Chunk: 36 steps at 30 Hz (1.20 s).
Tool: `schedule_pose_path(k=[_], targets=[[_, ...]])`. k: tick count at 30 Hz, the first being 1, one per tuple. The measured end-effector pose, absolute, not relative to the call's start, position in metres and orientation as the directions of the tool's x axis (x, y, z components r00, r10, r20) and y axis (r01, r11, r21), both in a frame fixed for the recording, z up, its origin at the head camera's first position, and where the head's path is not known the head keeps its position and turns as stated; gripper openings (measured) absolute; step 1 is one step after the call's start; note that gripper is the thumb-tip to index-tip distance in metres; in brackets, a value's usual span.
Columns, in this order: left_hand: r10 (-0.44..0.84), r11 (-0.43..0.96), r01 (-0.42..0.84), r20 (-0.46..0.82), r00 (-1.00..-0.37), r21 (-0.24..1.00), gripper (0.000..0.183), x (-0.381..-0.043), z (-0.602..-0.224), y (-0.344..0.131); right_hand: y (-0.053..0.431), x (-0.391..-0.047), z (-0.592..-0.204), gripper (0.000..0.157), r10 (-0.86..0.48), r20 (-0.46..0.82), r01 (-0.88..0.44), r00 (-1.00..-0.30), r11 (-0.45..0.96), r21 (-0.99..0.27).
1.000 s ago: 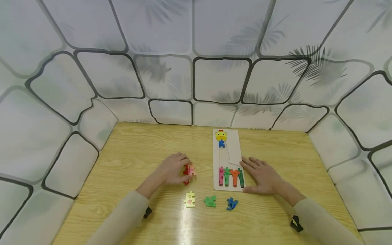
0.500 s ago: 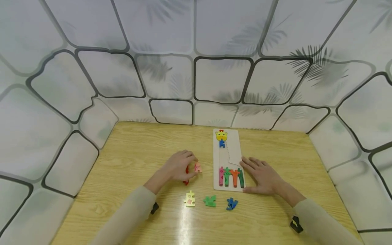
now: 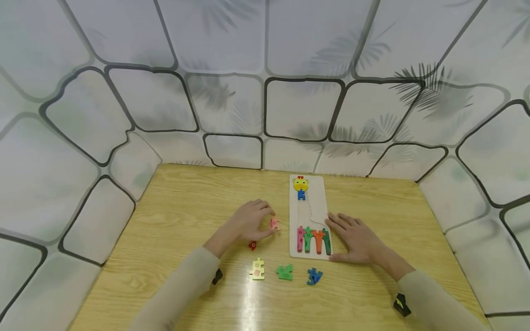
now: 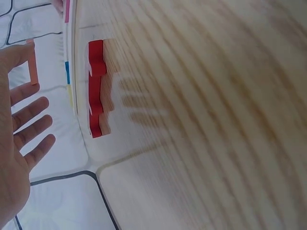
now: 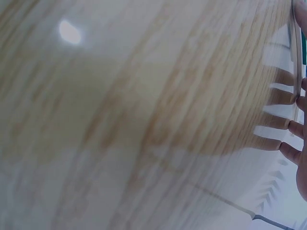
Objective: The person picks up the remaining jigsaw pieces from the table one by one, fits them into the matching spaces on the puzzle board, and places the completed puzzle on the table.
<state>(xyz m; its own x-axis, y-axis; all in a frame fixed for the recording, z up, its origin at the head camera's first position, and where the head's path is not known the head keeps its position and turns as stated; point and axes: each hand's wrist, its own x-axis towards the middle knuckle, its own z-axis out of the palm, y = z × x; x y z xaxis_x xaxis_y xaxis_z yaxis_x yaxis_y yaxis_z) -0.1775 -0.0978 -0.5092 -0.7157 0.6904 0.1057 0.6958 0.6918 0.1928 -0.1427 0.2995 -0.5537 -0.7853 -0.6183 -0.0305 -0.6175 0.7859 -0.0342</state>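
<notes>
My left hand [image 3: 250, 221] pinches a pink puzzle piece [image 3: 275, 224] between thumb and index finger, left of the puzzle board. In the left wrist view the pink piece shows edge-on, raised over the table, the other fingers spread. Below that hand lies a red puzzle piece [image 4: 96, 88], mostly hidden by it in the head view. The white puzzle board [image 3: 318, 202] bears a yellow giraffe head [image 3: 301, 185], a blue neck piece [image 3: 301, 195] and several leg pieces [image 3: 319, 241] at its lower end. My right hand [image 3: 358, 240] lies flat, fingertips and thumb at the board's right edge.
In front of the board, a yellow piece [image 3: 257, 269], a green piece [image 3: 285, 272] and a blue piece [image 3: 314, 276] lie in a row on the wooden table [image 3: 198, 193]. A stone-patterned wall covering [image 3: 232, 105] encloses the table's back and sides.
My left hand has lifted the pink piece away from the red one and carried it right, toward the board. The right hand stays at the board's edge.
</notes>
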Motion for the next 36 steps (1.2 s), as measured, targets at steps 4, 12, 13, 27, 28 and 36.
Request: schedule_pose_path(k=[4,12,13,27,28,36], targets=[[0.694,0.689,0.695,0.091,-0.715,0.204,0.052,-0.181,-0.507,-0.092,0.3,-0.143,-0.555,0.111,-0.616,-0.029,-0.615,-0.787,0.788,-0.043],[0.707,0.681,0.703,0.067,-0.704,0.204,0.051,-0.189,-0.509,-0.079,0.302,-0.143,-0.558,0.111,-0.621,-0.024,-0.62,-0.783,0.784,-0.032],[0.708,0.68,0.704,0.063,-0.703,0.204,0.051,-0.19,-0.509,-0.078,0.302,-0.143,-0.558,0.111,-0.621,-0.024,-0.621,-0.783,0.784,-0.03],[0.735,0.666,0.728,0.024,-0.678,0.161,0.051,-0.203,-0.51,-0.059,0.301,-0.143,-0.556,0.109,-0.627,-0.004,-0.627,-0.779,0.778,-0.036],[0.736,0.666,0.729,0.019,-0.677,0.157,0.051,-0.204,-0.51,-0.058,0.301,-0.143,-0.556,0.109,-0.627,-0.002,-0.627,-0.779,0.778,-0.04],[0.73,0.676,0.716,-0.032,-0.682,0.171,0.053,-0.209,-0.508,-0.047,0.301,-0.143,-0.555,0.11,-0.62,-0.024,-0.618,-0.784,0.784,-0.053]])
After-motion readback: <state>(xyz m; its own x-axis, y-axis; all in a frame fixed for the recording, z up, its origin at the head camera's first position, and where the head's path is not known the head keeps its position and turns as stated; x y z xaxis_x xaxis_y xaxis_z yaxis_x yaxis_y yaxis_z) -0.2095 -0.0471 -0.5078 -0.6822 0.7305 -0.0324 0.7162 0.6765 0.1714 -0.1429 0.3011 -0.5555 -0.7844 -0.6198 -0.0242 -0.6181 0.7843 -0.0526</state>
